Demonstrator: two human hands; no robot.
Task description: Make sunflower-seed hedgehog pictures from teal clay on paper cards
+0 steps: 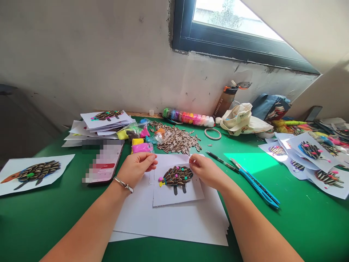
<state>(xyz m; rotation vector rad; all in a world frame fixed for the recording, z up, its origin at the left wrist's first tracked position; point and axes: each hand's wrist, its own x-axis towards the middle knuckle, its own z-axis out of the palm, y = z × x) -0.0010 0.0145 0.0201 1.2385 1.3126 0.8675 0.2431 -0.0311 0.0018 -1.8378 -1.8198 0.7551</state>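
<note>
A small white card [177,194] with a hedgehog made of sunflower seeds [177,175] and coloured clay dots lies on a stack of white paper [174,222]. My left hand [136,168], with a bracelet on the wrist, rests at the card's upper left corner with its fingers curled in a pinch. My right hand [205,170] sits at the card's upper right edge, fingertips pinched together close to the seeds. What either pinch holds is too small to make out.
A pile of sunflower seeds [178,140], clay bags [141,140] and a clay tube row [189,117] lie behind. A phone [105,163] lies left, a blue cutter [255,183] and pen [222,162] right. Finished seed cards [34,173] [311,151] sit on both sides.
</note>
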